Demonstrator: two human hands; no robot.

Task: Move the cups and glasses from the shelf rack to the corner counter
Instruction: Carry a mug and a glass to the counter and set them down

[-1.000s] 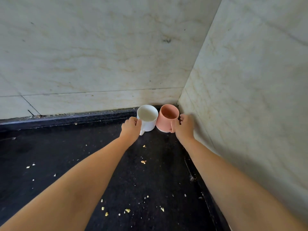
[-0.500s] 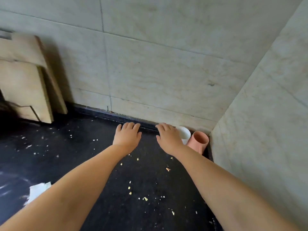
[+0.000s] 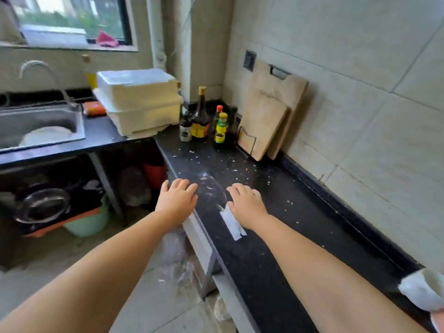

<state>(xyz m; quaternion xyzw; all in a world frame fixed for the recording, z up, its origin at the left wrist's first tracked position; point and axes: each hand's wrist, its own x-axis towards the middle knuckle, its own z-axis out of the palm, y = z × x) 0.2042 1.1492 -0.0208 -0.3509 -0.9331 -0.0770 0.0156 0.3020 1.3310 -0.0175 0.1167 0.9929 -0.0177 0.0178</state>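
I hold my left hand (image 3: 177,200) and right hand (image 3: 247,203) out empty, fingers (image 3: 236,189) relaxed apart above the counter (image 3: 288,236), ready, I judge, for fetching more cups.

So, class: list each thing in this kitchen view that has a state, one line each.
left hand: open, empty, over the counter edge
right hand: open, empty, above the counter
cutting boards: upright, leaning on the wall
dark sauce bottle: upright, capped
white foam box: closed
sink: holds a white dish
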